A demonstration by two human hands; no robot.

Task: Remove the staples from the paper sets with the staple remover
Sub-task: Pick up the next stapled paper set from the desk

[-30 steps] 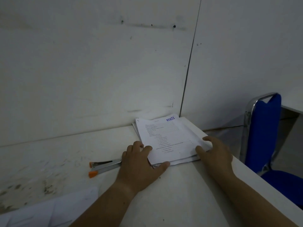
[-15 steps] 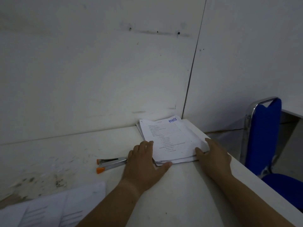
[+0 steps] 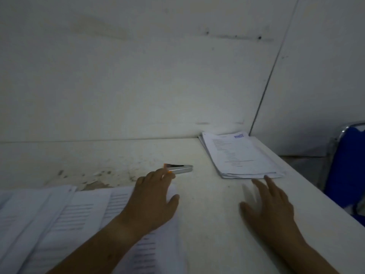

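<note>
**Head view: white table [image 3: 207, 224] set against a wall.** Nearest the viewer, at lower left, spread paper sets [image 3: 65, 220] lie fanned and overlapping on the tabletop. Their printed lines show only as grey rows, too blurred to read.

The left hand [image 3: 154, 204] lies palm down over the right edge of these sheets. Its fingers are extended, its thumb is out to the side, and it grips nothing. Its fingertips [image 3: 156, 176] reach the orange-tipped end of the staple remover [image 3: 180, 168]; blur hides whether they touch it. The staple remover, a slim silver tool, lies flat on the bare tabletop between the spread sheets and the far stack, orange end toward the left hand.

At lower right, the right hand [image 3: 270, 208] is palm down with fingers straight and spread, holding nothing. It is smeared by motion. Its forefinger tip lies just beside the near edge of the stacked paper sets [image 3: 241, 155].

This stack sits at the far right corner of the table, close to the wall. Its top sheet bears a short blue heading [image 3: 239, 136] at its far edge, which cannot be read. Nearer the viewer run indented lines of small black text, also illegible.

Behind is a plain white wall [image 3: 138, 76] with a vertical seam. At the right edge is a blue chair [image 3: 349, 171] with a chrome frame.
</note>
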